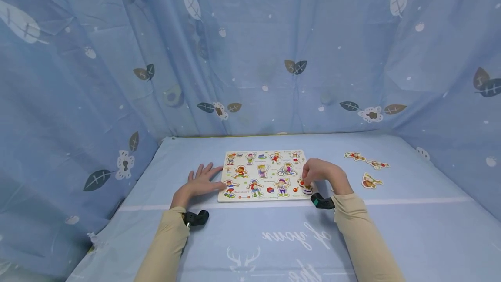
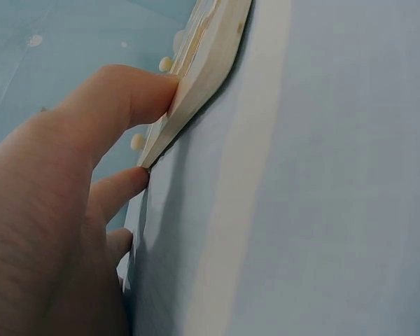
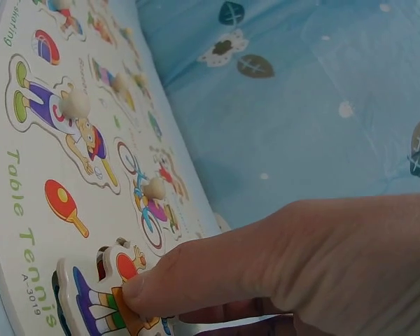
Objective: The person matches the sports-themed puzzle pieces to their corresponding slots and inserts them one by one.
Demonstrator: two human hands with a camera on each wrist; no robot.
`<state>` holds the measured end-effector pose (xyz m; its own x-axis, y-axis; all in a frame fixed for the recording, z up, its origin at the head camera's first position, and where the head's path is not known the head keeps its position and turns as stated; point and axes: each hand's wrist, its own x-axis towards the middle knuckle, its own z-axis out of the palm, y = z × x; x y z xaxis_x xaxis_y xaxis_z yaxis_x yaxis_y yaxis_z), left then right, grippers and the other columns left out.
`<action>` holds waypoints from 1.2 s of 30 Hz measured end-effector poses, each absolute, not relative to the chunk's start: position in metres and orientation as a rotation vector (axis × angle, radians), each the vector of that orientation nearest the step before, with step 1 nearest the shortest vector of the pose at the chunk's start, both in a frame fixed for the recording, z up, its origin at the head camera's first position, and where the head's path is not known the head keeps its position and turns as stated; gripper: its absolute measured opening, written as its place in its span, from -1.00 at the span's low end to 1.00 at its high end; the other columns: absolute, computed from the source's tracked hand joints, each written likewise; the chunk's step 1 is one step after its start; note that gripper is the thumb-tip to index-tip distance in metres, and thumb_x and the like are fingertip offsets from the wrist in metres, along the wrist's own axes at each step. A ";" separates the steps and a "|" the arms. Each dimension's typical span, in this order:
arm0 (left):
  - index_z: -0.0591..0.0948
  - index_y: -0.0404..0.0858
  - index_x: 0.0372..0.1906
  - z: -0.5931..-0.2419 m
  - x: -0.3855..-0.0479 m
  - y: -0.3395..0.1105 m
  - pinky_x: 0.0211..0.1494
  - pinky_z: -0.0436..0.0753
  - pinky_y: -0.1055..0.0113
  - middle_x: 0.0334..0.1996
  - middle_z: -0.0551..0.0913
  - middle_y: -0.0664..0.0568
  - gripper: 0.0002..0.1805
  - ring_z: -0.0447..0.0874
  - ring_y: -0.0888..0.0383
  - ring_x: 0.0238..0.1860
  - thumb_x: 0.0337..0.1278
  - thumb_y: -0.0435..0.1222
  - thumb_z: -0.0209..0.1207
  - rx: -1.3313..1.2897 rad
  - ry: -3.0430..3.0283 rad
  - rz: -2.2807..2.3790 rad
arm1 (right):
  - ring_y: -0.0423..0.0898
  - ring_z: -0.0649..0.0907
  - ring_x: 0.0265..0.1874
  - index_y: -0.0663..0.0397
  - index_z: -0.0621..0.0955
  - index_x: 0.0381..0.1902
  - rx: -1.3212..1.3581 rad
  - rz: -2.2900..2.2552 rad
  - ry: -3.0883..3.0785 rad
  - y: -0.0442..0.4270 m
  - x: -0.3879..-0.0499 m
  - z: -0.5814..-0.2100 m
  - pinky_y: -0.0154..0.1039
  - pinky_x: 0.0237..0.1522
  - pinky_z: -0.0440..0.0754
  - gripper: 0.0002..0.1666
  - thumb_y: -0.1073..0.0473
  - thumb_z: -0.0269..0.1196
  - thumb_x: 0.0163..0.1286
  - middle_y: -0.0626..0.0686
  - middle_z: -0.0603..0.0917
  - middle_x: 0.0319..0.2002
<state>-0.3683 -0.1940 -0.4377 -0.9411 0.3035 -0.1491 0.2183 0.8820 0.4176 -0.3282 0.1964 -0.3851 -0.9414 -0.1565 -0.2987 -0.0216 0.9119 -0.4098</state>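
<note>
A wooden knob puzzle board [image 1: 250, 188] with printed sports figures lies flat on the cloth. At its lower right corner my right hand [image 1: 318, 171] pinches the table tennis player puzzle piece [image 3: 91, 301]. That piece sits askew over its recess, with part of the dark cut-out showing beside it; the fingers hide its upper part. My left hand [image 1: 199, 182] is spread at the board's left side. Its thumb [image 2: 143, 94] touches the board's edge, and another fingertip meets the side lower down. A baseball player piece [image 3: 56, 115] with a round knob lies in the board.
Three loose puzzle pieces lie on the cloth to the right: one at the back [image 1: 354, 156], one beside it [image 1: 378, 164] and one nearer [image 1: 371, 181]. Behind the table hangs a blue patterned curtain [image 1: 258, 99]. Dark cameras sit on both wrists.
</note>
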 end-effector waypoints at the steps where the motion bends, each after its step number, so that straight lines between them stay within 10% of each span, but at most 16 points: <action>1: 0.19 -0.05 0.55 -0.438 -0.368 -0.194 0.47 -0.34 -0.35 0.58 -0.12 -0.23 -0.01 -0.41 -0.32 0.55 0.05 0.27 0.16 0.399 2.842 0.597 | -0.08 0.51 -0.37 0.05 0.61 -0.46 -0.139 -0.580 2.746 0.196 -0.328 -0.385 -0.21 -0.28 0.41 -0.90 0.30 0.36 0.13 -0.02 0.58 -0.43; 36: 0.18 -0.05 0.55 -0.435 -0.366 -0.192 0.48 -0.33 -0.33 0.59 -0.13 -0.23 -0.02 -0.40 -0.30 0.56 0.06 0.26 0.14 0.383 2.838 0.575 | -0.11 0.48 -0.44 0.06 0.59 -0.49 -0.151 -0.496 2.755 0.191 -0.324 -0.384 -0.26 -0.37 0.39 -0.90 0.31 0.31 0.14 -0.03 0.55 -0.46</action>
